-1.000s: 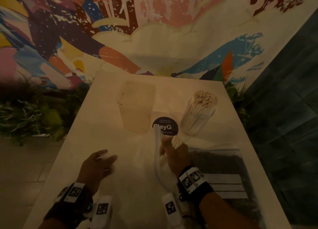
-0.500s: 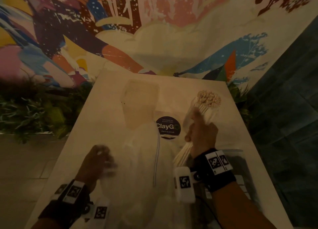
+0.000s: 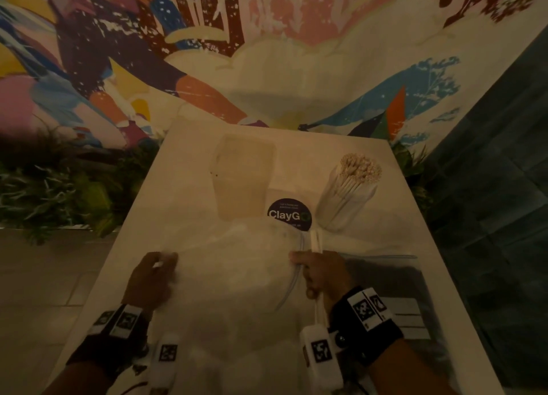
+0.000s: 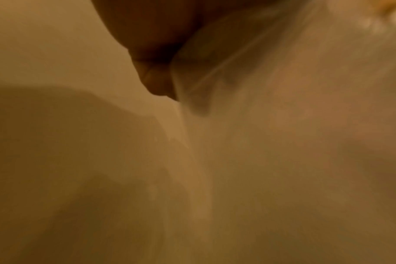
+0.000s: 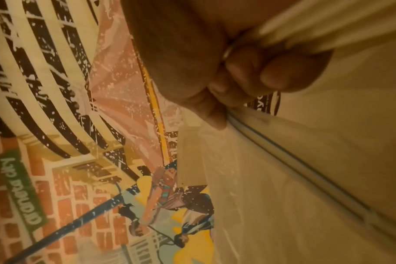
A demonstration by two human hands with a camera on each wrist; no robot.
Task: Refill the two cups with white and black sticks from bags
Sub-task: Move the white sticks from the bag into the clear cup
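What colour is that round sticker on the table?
The round sticker is black with white "ClayGo" lettering, clearest in the head view.

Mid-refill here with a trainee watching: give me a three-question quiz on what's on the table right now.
1. True or false: the cup right of the ClayGo sticker is packed with white sticks.
2. What does the right hand grip besides the clear bag?
A. white sticks
B. a spoon
C. a lid
3. Fill in: the left hand pinches the ____.

Key: 1 true; 2 A; 3 clear bag.

Café-like spot: painted mural wall (image 3: 267,38), "ClayGo" table sticker (image 3: 289,214).
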